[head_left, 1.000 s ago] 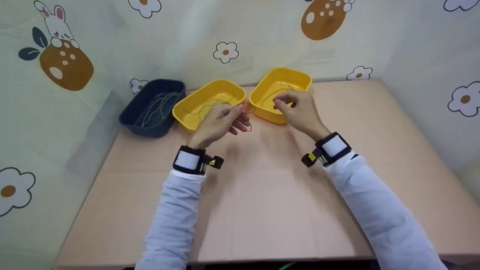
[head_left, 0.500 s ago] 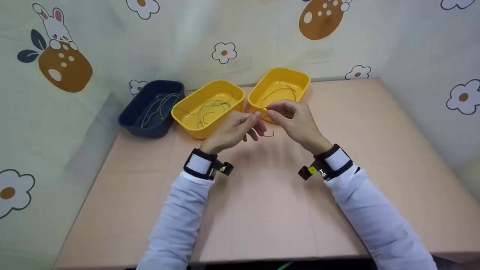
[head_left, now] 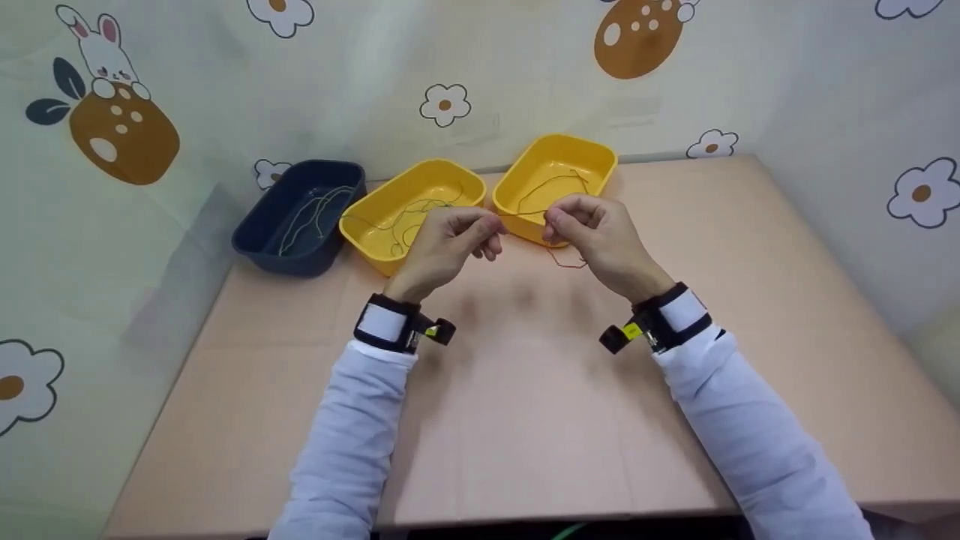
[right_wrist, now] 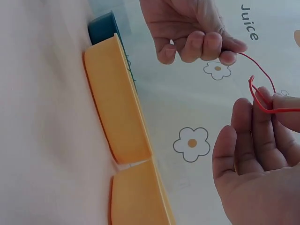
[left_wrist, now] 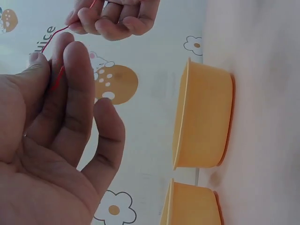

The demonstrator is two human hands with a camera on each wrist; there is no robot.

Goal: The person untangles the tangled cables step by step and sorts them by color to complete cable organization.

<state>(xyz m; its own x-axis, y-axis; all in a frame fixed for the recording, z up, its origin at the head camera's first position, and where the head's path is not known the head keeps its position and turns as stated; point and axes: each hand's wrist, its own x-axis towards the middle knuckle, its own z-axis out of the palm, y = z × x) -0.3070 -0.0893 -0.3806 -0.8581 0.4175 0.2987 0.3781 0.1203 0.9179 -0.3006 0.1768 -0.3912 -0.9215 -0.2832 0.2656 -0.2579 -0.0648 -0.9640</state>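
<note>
A thin red string [head_left: 523, 214] spans the short gap between my two hands, above the table. One end is pinched between thumb and forefinger of my left hand [head_left: 450, 241]. My right hand [head_left: 600, 238] pinches the string too, and a loose length of it hangs below those fingers. In the right wrist view the red string [right_wrist: 260, 68] bows between the hands, with a bent loop beside the right thumb. From the left wrist view, the red string [left_wrist: 57, 33] passes between the left thumb and fingertips, and a short tail shows behind the fingers.
Behind the hands stand a dark blue bin [head_left: 289, 264], a middle yellow bin [head_left: 375, 251] and a right yellow bin [head_left: 611, 161]. Greenish strings lie in the blue and middle bins; a thin dark string lies in the right one. A patterned wall backs the table [head_left: 525, 435].
Both hands came together half a second ago, with the right hand taking hold of the string. Since then the left hand has moved back left, drawing the string out between them.
</note>
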